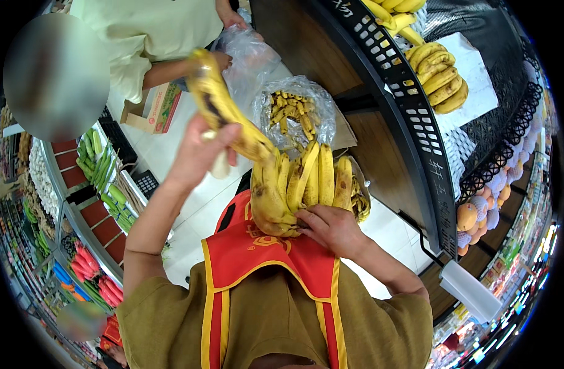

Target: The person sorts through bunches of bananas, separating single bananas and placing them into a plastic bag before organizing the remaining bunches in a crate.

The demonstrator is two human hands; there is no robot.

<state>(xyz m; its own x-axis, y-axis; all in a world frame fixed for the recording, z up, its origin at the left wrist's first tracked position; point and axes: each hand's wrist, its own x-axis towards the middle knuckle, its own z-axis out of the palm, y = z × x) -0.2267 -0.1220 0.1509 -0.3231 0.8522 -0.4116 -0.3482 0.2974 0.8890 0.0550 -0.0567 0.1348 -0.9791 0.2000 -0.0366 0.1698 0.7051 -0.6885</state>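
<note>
At my chest is a large bunch of yellow bananas (262,197), its fruit pointing up and away. My right hand (331,229) grips the near right side of this bunch, fingers curled over its base. Up and to the left, my left hand (202,147) is closed at a single long banana (215,101) with dark bruised patches, the thumb pressed against its side. This banana's lower end overlaps the bunch, so I cannot tell whether it is still joined. Something pale shows below my left fingers, too unclear to name.
Beyond the bunch lies a clear plastic bag (297,114) of small bananas. Another person in a pale shirt (153,34) handles a plastic bag (248,61). A black display rack (411,117) with bananas curves along the right; a cardboard box (156,109) and vegetable shelves stand left.
</note>
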